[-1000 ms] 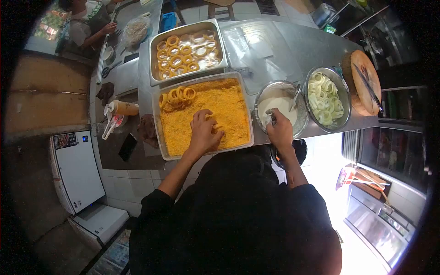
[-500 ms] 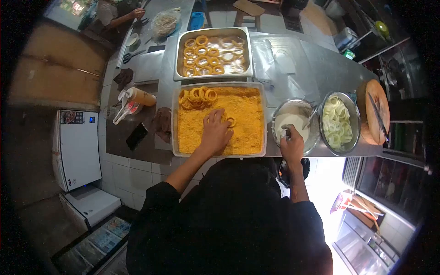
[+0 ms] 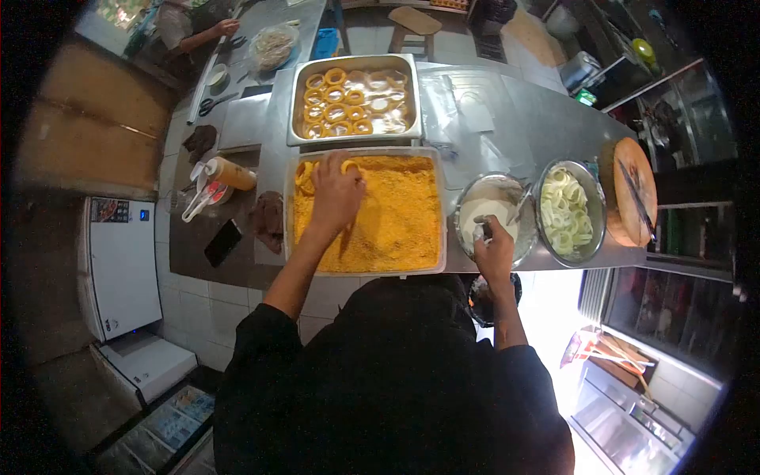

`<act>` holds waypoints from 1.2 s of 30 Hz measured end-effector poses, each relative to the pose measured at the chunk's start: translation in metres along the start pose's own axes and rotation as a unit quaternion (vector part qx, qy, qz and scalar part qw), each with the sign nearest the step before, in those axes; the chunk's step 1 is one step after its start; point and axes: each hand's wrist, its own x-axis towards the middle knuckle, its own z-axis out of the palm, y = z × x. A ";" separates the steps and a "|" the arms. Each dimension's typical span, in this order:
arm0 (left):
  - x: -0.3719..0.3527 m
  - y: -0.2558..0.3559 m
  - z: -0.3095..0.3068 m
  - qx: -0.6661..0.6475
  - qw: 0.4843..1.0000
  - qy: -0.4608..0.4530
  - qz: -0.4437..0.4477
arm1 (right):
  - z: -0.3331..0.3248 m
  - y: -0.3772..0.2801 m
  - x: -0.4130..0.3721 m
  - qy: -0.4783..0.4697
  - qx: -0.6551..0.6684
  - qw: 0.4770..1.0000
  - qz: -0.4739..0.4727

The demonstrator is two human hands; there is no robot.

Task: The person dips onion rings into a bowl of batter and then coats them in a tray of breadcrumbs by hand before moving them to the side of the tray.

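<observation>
My left hand (image 3: 336,194) reaches into the far left corner of a steel tray of orange breadcrumbs (image 3: 396,222), its fingers closed on a breaded onion ring (image 3: 348,167) at a small pile of coated rings (image 3: 304,176). Over the near rim of a steel bowl of white batter (image 3: 475,207), my right hand (image 3: 495,247) grips a metal utensil (image 3: 484,230). To the right of the batter stands a bowl of raw onion rings (image 3: 564,210). Behind the crumb tray, a second steel tray (image 3: 416,95) holds rows of coated rings.
A round wooden board (image 3: 633,218) with a knife (image 3: 632,180) lies at the counter's right end. On the lower surface to the left are an orange squeeze bottle (image 3: 233,172), a brown cloth (image 3: 269,220) and a phone (image 3: 222,241). Another person (image 3: 194,28) works at the far left.
My left hand has moved from the middle of the crumbs to the tray's far left corner, taking a ring along. The right hand stays at the batter bowl. The view has shifted slightly.
</observation>
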 end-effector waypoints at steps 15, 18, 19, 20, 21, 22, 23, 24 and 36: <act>-0.042 0.015 0.004 0.035 0.997 0.057 0.026 | -0.012 0.020 0.036 -0.075 -0.276 0.958 0.002; -0.061 0.018 0.002 0.027 0.999 0.034 0.006 | -0.013 0.015 0.037 -0.109 -0.264 0.958 0.018; -0.067 0.018 0.001 0.019 1.000 0.021 -0.006 | -0.013 0.015 0.037 -0.110 -0.261 0.959 0.003; -0.073 0.017 0.002 0.018 1.000 0.021 -0.007 | -0.013 0.021 0.037 -0.110 -0.262 0.959 0.003; -0.079 0.016 0.003 0.023 0.999 0.026 -0.021 | -0.014 0.025 0.038 -0.117 -0.264 0.957 -0.012; -0.084 0.014 0.005 0.029 0.999 0.031 -0.033 | -0.014 0.029 0.039 -0.124 -0.265 0.956 -0.026; -0.090 0.012 0.005 0.028 0.999 0.032 -0.034 | -0.015 0.033 0.039 -0.124 -0.266 0.956 -0.027; -0.094 0.012 0.003 0.020 0.998 0.031 -0.046 | -0.016 0.030 0.039 -0.120 -0.253 0.960 -0.012; -0.118 0.015 -0.003 -0.004 0.991 0.045 -0.124 | -0.067 0.011 0.028 0.016 -0.179 0.982 -0.056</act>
